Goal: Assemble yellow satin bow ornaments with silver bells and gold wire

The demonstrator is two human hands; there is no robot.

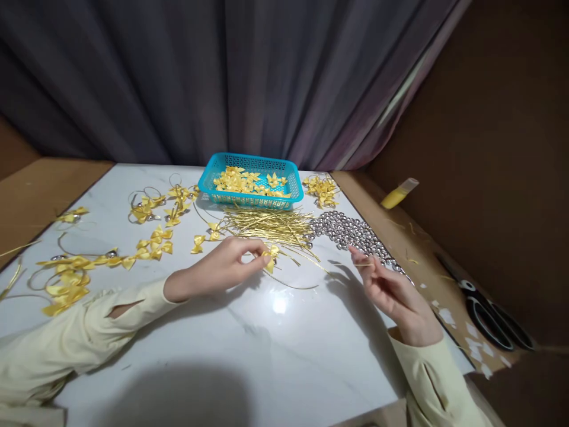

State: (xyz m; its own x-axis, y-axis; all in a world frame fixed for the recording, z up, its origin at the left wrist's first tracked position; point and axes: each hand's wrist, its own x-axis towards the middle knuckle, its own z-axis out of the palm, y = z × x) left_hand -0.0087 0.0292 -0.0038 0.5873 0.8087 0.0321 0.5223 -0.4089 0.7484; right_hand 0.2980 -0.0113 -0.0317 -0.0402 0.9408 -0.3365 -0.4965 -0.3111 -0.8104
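Left hand: the left hand (222, 267), centre of the frame, pinches a small yellow ribbon bow (271, 258) between thumb and fingertips, fingers narrow and closed on it.
Right hand: the right hand (391, 290), right of centre, has its fingertips drawn together on a thin gold cord (306, 279) that curves across the white table (275, 356) toward the bow.
Supplies: the heap of gold cords (271, 224) and the silver bells (351, 234) lie just above the hands; the blue basket (251, 178) of bows sits beyond.
Finished pieces: corded bows (66, 279) fill the left of the frame.
Doing it well: hold the bow steady by its knot, keep the cord taut, and work close to the fingertips, I judge.
Aside: scissors (493, 314) at lower right.
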